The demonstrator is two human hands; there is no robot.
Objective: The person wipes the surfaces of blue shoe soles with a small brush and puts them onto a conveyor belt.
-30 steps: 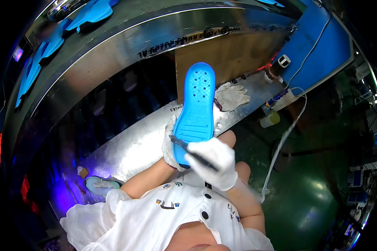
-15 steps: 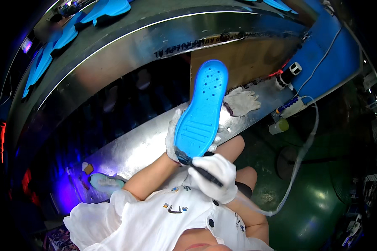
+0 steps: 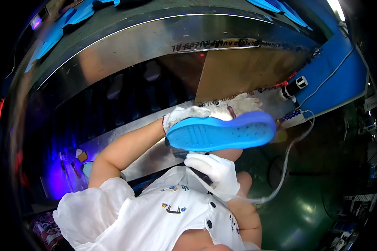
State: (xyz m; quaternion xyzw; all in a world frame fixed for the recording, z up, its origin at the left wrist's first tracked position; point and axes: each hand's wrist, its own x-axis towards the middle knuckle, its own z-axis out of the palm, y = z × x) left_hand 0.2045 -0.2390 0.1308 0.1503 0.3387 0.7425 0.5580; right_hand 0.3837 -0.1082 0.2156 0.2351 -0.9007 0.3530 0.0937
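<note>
A bright blue shoe sole (image 3: 220, 133) lies crosswise in front of me, its wide end with small holes toward the right and its grooved end at the left. My left hand (image 3: 182, 116), in a white knit glove, is closed on the sole's far edge near the grooved end. Below the near edge, my right hand (image 3: 218, 171), also white-gloved, is closed around a black-handled brush (image 3: 202, 175). Bristles are hard to make out beneath the sole's near edge. From the brush side a clear hose (image 3: 276, 190) runs off to the right.
Behind the sole stretches a metal ledge (image 3: 144, 163) with a spare glove (image 3: 245, 102) on it. A brown cardboard sheet (image 3: 238, 73) stands behind. At the right are a blue panel (image 3: 331, 79) and a black-and-white cylinder (image 3: 295, 87). Dark racks hold several soles at left.
My left hand has turned the sole clockwise, from upright to crosswise, its holed end now pointing right. The brush has dropped from the sole's grooved face to below its near edge.
</note>
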